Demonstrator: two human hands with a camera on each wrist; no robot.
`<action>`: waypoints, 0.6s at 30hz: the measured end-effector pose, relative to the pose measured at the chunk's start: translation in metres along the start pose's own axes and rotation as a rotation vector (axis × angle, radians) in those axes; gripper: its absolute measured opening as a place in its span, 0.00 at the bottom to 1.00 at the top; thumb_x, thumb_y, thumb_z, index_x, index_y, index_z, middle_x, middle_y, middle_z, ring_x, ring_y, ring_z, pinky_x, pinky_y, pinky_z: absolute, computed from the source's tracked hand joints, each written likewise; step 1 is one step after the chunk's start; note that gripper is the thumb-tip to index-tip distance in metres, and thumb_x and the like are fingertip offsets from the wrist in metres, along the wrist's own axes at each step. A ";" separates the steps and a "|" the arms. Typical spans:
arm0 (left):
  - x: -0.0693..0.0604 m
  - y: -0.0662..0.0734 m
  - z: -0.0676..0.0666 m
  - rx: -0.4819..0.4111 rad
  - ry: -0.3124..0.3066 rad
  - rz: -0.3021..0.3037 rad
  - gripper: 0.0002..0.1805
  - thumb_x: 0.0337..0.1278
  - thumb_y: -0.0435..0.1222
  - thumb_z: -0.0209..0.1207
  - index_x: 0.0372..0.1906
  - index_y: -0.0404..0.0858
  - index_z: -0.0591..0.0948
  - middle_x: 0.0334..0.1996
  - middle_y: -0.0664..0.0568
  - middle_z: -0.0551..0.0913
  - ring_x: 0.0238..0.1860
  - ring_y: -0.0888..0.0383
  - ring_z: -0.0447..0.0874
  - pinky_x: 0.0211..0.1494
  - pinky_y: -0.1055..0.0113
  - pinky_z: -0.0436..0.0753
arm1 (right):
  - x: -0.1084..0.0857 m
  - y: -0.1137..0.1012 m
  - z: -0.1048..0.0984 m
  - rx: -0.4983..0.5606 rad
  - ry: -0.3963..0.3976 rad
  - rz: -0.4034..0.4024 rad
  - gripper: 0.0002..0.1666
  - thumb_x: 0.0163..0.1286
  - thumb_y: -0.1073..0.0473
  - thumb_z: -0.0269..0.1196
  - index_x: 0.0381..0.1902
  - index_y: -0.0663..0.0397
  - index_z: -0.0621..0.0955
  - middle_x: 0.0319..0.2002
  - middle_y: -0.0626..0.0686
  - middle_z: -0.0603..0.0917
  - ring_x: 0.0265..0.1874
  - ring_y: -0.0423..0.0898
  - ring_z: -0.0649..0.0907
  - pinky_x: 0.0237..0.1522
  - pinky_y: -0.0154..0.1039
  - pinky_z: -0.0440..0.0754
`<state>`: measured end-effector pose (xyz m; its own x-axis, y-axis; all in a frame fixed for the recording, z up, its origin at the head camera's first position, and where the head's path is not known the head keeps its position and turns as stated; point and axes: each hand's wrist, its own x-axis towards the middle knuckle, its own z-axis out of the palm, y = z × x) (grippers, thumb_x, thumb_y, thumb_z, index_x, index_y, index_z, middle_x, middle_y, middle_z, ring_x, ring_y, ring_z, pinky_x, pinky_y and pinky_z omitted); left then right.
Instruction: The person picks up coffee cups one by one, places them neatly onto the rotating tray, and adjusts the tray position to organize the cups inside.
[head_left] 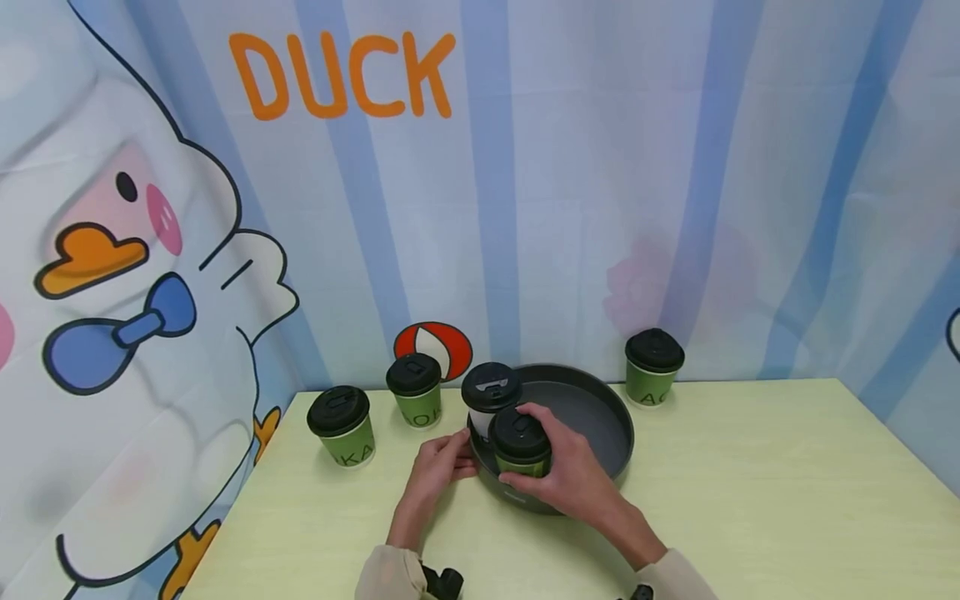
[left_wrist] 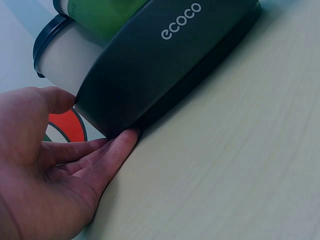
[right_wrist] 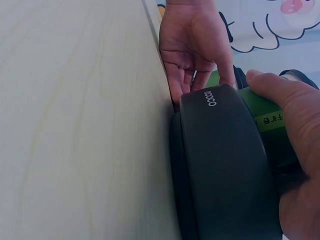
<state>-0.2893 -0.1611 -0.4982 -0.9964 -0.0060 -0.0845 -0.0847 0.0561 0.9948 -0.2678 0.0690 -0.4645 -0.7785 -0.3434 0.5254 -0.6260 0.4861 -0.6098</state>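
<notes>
In the head view my right hand (head_left: 581, 475) grips a green paper cup (head_left: 521, 467) with a black lid, thumb and fingers around its sides. The cup is at the front left of a round dark grey tray (head_left: 588, 412); whether its base touches the tray floor is hidden. Just behind it, a white paper cup (head_left: 480, 423) with a black lid stands inside the tray. My left hand (head_left: 441, 462) holds the tray's left side. The left wrist view shows its thumb at the rim and its fingers against the bottom edge of the tray wall (left_wrist: 150, 70), marked "ecoco".
Two green lidded cups, one (head_left: 345, 433) at the left and another (head_left: 417, 402) farther back, stand left of the tray. A third green cup (head_left: 651, 382) stands behind it to the right. A printed cloth (head_left: 577, 183) hangs along the back edge of the pale table (head_left: 750, 483).
</notes>
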 end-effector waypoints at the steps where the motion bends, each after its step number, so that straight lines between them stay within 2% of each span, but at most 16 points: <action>1: 0.000 0.000 0.000 -0.003 0.001 -0.003 0.29 0.78 0.47 0.54 0.58 0.20 0.79 0.38 0.46 0.87 0.38 0.59 0.86 0.44 0.66 0.89 | 0.000 0.000 0.000 -0.002 -0.005 -0.001 0.56 0.51 0.42 0.83 0.74 0.41 0.68 0.64 0.50 0.80 0.58 0.48 0.83 0.56 0.53 0.85; 6: 0.002 -0.002 -0.001 -0.007 0.000 -0.018 0.30 0.79 0.47 0.53 0.59 0.20 0.78 0.39 0.46 0.86 0.38 0.59 0.86 0.45 0.65 0.89 | 0.000 0.005 -0.009 0.014 -0.071 -0.004 0.69 0.48 0.34 0.82 0.81 0.39 0.59 0.71 0.52 0.74 0.65 0.51 0.79 0.60 0.56 0.82; 9: 0.003 -0.002 -0.001 -0.008 -0.005 -0.022 0.30 0.79 0.47 0.53 0.59 0.20 0.78 0.39 0.45 0.86 0.38 0.58 0.86 0.45 0.64 0.89 | 0.000 0.014 -0.023 0.036 -0.057 -0.034 0.69 0.52 0.35 0.81 0.83 0.38 0.55 0.75 0.52 0.70 0.69 0.53 0.75 0.65 0.56 0.79; 11: 0.003 -0.002 0.000 -0.009 -0.007 -0.025 0.30 0.79 0.47 0.53 0.59 0.20 0.78 0.39 0.45 0.86 0.38 0.58 0.86 0.46 0.64 0.89 | -0.001 0.024 -0.035 0.023 0.012 -0.057 0.60 0.60 0.41 0.78 0.82 0.41 0.58 0.74 0.52 0.70 0.70 0.53 0.74 0.66 0.57 0.76; 14: 0.003 -0.001 0.001 -0.005 -0.005 -0.026 0.30 0.79 0.47 0.53 0.59 0.20 0.78 0.39 0.45 0.86 0.37 0.58 0.86 0.45 0.64 0.89 | -0.002 0.042 -0.052 -0.017 0.169 -0.054 0.41 0.71 0.52 0.70 0.76 0.52 0.67 0.68 0.56 0.77 0.65 0.56 0.78 0.65 0.57 0.76; 16: 0.002 0.000 0.001 -0.004 -0.001 -0.022 0.30 0.78 0.47 0.54 0.59 0.20 0.78 0.38 0.45 0.86 0.37 0.59 0.86 0.44 0.65 0.89 | -0.003 0.053 -0.063 -0.056 0.257 0.005 0.29 0.75 0.55 0.65 0.69 0.58 0.74 0.62 0.59 0.80 0.61 0.58 0.80 0.62 0.58 0.77; 18: 0.002 0.000 0.001 -0.004 0.006 -0.019 0.30 0.78 0.47 0.54 0.59 0.20 0.79 0.38 0.45 0.86 0.37 0.59 0.86 0.44 0.66 0.89 | -0.006 0.065 -0.071 -0.081 0.297 0.104 0.23 0.79 0.53 0.61 0.63 0.62 0.77 0.57 0.62 0.82 0.57 0.60 0.81 0.58 0.59 0.80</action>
<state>-0.2911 -0.1599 -0.4983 -0.9946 -0.0132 -0.1033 -0.1038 0.0517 0.9933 -0.3006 0.1593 -0.4647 -0.7830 -0.0455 0.6203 -0.5291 0.5730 -0.6259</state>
